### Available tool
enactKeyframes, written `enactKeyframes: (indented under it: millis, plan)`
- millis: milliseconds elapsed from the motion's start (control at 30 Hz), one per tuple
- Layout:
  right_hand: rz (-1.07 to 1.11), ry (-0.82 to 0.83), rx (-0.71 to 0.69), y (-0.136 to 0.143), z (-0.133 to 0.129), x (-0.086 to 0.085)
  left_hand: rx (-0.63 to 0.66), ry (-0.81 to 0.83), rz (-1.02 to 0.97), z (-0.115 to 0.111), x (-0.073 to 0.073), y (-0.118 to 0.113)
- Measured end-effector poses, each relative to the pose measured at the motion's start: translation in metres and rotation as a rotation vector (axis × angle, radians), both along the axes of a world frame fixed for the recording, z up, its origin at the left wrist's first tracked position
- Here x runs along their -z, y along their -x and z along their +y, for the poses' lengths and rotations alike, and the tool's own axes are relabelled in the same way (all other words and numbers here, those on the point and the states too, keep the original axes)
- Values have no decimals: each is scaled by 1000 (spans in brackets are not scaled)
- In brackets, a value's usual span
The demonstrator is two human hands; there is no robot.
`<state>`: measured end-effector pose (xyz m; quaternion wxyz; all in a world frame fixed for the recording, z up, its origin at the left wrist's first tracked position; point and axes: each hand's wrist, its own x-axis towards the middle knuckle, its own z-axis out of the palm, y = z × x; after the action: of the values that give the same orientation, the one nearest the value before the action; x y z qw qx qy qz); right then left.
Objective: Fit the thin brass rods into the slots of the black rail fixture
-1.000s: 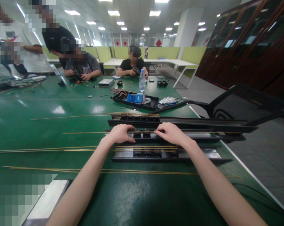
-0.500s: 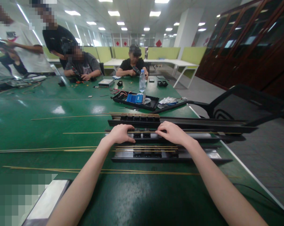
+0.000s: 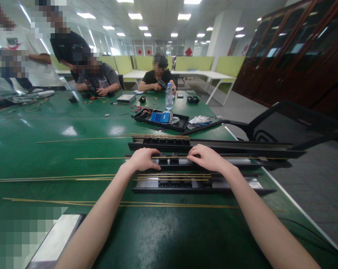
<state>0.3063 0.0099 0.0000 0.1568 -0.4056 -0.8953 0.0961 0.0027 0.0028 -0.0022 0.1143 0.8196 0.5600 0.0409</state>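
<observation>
In the head view, a middle black-edged metal channel (image 3: 182,167) lies across the green table, with black blocks (image 3: 174,158) seated in it and a thin brass-coloured rod (image 3: 102,158) running along it. My left hand (image 3: 143,159) grips across the channel's left part, thumb on the near side and fingers on the far side. What lies inside its grasp is mostly hidden. My right hand (image 3: 205,158) is closed to the right of the blocks, its fingertips pinching at the rod's line. A dark piece shows partly under these fingers.
A far channel (image 3: 241,145) and a near channel (image 3: 149,190) also hold blocks and rods. Loose rods (image 3: 157,204) lie nearer me. Beyond stand a black tray (image 3: 181,125), white gloves (image 3: 199,121) and a water bottle (image 3: 169,97). A chair (image 3: 250,129) borders the right edge; people work opposite.
My right hand has shifted slightly to the right along the channel, its fingers still closed. My left hand stays in place, and the blocks look unmoved.
</observation>
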Motion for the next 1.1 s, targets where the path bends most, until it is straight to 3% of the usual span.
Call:
enactKeyframes:
  millis: [1100]
  plan:
    - [41,69,-4,-15,5,2,2,-14,3,1,3,1]
